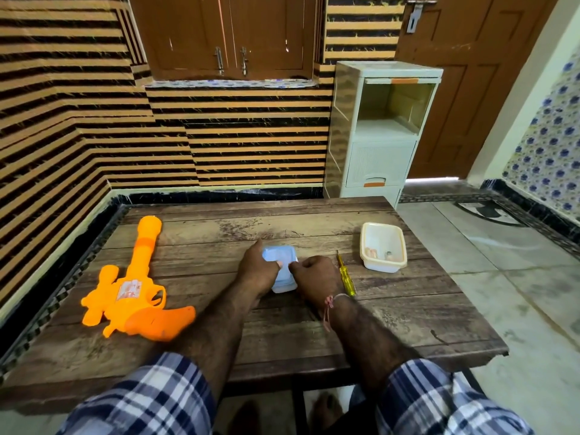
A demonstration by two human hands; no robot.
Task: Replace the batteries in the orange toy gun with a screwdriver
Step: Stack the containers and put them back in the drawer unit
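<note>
The orange toy gun (135, 290) lies flat on the left of the wooden table (282, 324), barrel pointing away. A small pale blue lidded box (281, 268) sits at the table's middle. My left hand (257, 268) grips its left side, thumb on the lid. My right hand (315, 279) holds its right edge with curled fingers. A yellow-handled screwdriver (345, 274) lies just right of my right hand, tip pointing away.
A cream open container (383, 248) with a few small items inside stands at the table's right. A white plastic drawer unit (379, 130) stands beyond the far right corner. Tiled floor runs along the right; a striped wall is close on the left.
</note>
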